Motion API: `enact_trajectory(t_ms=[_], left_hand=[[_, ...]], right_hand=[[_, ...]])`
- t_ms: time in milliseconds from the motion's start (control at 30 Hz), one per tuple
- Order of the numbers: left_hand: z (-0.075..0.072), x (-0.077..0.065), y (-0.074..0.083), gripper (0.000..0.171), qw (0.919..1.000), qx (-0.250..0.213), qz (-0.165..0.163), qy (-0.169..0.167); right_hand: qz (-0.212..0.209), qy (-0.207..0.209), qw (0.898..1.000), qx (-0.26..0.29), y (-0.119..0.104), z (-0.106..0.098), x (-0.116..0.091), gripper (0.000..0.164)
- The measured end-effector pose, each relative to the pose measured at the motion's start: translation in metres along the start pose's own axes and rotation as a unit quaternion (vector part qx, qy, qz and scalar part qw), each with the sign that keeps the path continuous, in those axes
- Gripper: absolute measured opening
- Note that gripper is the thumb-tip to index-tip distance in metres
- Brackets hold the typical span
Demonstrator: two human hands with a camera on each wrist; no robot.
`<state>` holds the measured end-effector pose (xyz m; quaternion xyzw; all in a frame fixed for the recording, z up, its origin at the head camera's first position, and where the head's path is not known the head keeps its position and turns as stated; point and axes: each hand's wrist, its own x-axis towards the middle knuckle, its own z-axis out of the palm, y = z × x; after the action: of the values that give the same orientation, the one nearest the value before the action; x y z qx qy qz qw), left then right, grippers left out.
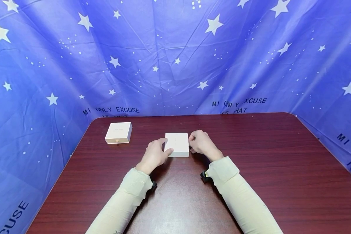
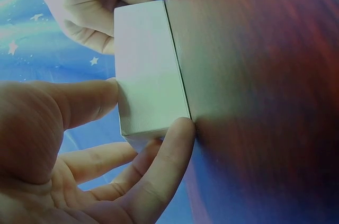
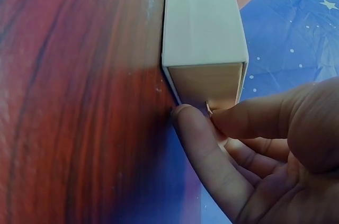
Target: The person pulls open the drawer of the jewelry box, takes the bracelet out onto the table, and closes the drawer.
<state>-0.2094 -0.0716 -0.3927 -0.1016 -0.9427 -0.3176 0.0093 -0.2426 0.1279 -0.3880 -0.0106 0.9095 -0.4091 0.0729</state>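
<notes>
A small white drawer-style box [image 1: 176,144] lies flat on the table between both hands. At its left end my left hand [image 1: 154,153] grips it, with the thumb on the near edge and fingers around the end and far side, as the left wrist view also shows. On the right, my right hand [image 1: 203,143] pinches a small pull tab [image 3: 208,108] between thumb and a finger. That tab sticks out of the tan end panel [image 3: 204,83], which sits inside the white sleeve [image 3: 204,23]. Whatever the box contains is hidden.
Another white box [image 1: 118,131] with faint lettering on top lies farther left on the dark red wooden table [image 1: 251,156]. A blue curtain [image 1: 163,58] with white stars and printed words hangs around the table's back and sides.
</notes>
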Motion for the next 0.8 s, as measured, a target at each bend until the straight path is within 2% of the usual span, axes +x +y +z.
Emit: enact_trajectory(t_ms=[367, 800], left_hand=[[-0.0005, -0.0009, 0.0008, 0.051, 1.0000, -0.003, 0.002, 0.001], [0.0007, -0.0002, -0.0001, 0.051, 1.0000, -0.003, 0.005, 0.004]], right_hand=[[0.004, -0.003, 1.000, 0.007, 0.0013, -0.0018, 0.0008, 0.016], [-0.013, 0.008, 1.000, -0.003, 0.0040, -0.0026, 0.0011, 0.015]])
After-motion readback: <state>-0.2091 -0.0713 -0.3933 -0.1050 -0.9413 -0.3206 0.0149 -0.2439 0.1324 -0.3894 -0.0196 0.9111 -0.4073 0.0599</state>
